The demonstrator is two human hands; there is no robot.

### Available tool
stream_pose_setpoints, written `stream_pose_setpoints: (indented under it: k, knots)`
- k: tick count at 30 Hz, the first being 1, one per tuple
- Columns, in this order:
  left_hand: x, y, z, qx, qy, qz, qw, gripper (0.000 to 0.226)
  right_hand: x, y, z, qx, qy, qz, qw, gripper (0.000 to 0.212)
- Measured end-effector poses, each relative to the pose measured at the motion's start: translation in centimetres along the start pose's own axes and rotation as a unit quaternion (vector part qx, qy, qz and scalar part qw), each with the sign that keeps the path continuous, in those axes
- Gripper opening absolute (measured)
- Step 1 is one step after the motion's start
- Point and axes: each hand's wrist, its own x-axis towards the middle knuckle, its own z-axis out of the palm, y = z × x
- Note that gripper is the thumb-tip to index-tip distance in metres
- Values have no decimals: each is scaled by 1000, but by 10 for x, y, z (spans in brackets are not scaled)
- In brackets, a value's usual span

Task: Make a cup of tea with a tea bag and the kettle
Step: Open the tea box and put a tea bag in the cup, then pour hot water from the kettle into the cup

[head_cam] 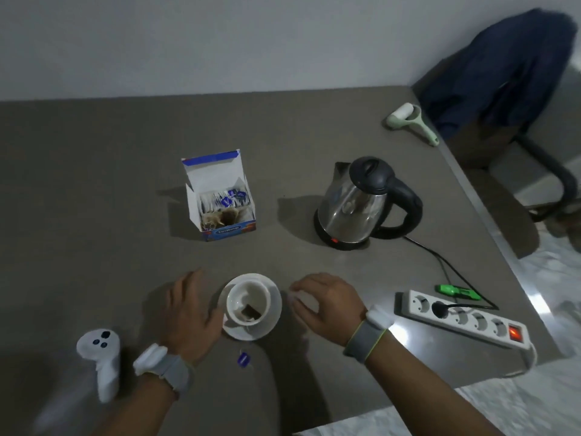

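Note:
A white cup (234, 305) stands on a white saucer (274, 320) near the table's front edge. A tea bag (251, 311) lies inside the cup, and its string runs over the rim to a blue tag (243, 360) on the table. My left hand (188, 313) rests flat beside the saucer with its thumb at the saucer's left rim. To the right of the saucer, my right hand (330, 306) holds a small white wrapper (302, 299) in curled fingers. The steel kettle (355, 202) sits on its base behind, lid down. The open tea box (220, 196) stands at the middle.
A power strip (462, 319) with its red switch lit lies at the right, with the kettle's cord plugged in. A green object (457, 291) lies by it. A white controller (100, 357) lies front left, a lint roller (412, 121) back right. A chair (503, 73) stands beyond the table edge.

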Motion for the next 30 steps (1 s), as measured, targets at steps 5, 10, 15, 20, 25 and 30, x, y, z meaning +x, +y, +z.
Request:
stream_pose_setpoints:
  k: [5, 10, 15, 20, 25, 30]
  knots:
    - [47, 81, -7, -71, 68, 141, 985, 67, 37, 31, -53, -29, 121, 43, 991, 20]
    - [90, 176, 6, 18, 11, 301, 953, 63, 65, 68, -99, -36, 232, 106, 966, 19]
    - [114, 250, 22, 114, -42, 383, 916, 67, 77, 108, -130, -4, 311, 200, 929, 26]
    - [132, 282, 33, 157, -43, 410, 898, 68, 75, 134, -135, 59, 313, 292, 902, 34]
    - [139, 284, 41, 182, -46, 414, 891, 63, 67, 151, -127, 146, 286, 336, 885, 46]
    - [140, 285, 45, 167, -32, 411, 896, 60, 65, 163, -112, 229, 276, 346, 867, 55]
